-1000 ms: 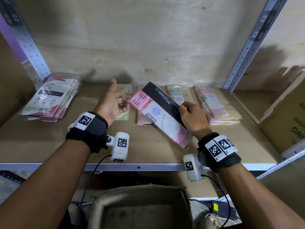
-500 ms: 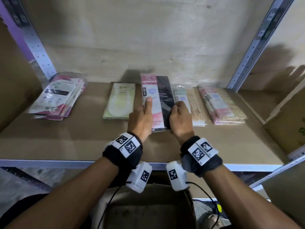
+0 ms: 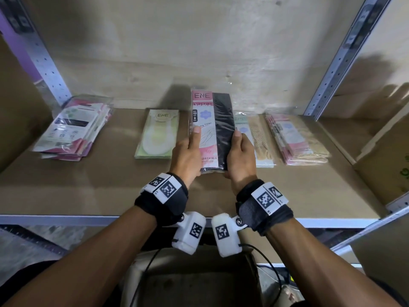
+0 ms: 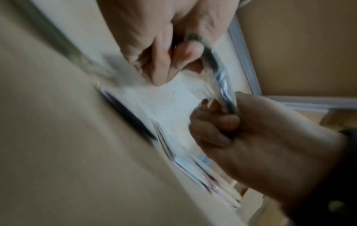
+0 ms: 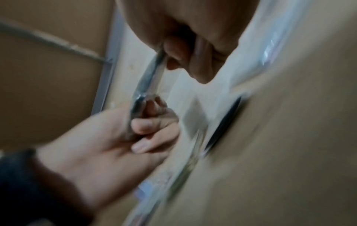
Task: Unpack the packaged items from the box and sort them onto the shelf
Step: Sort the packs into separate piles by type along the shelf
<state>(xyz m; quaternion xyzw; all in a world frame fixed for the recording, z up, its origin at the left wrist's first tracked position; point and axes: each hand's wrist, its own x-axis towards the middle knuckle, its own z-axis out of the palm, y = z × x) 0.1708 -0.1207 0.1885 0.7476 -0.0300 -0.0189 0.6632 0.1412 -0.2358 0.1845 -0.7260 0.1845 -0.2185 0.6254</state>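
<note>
A long pink-and-black stocking packet [image 3: 212,129] marked ENE is held lengthwise over the middle of the shelf board [image 3: 110,191]. My left hand [image 3: 192,147] grips its left edge, thumb on top. My right hand [image 3: 238,147] grips its right edge the same way. The left wrist view shows my left hand [image 4: 170,61] and right hand [image 4: 222,122] pinching the thin packet [image 4: 222,85] clear of the board. In the right wrist view the packet [image 5: 148,79] is edge-on between my right hand [image 5: 179,50] and left hand [image 5: 142,130]. The open cardboard box [image 3: 199,280] sits below the shelf.
On the shelf lie a stack of packets [image 3: 73,129] at the left, a green ENE packet [image 3: 158,135], a beige mesh packet [image 3: 256,140] and a pink-and-beige stack [image 3: 294,140]. A cardboard carton [image 3: 387,165] stands right of the metal upright [image 3: 345,52].
A second ago only my right hand held the packet, tilted. My left hand came over and took its left edge, and the packet now points straight at the back wall.
</note>
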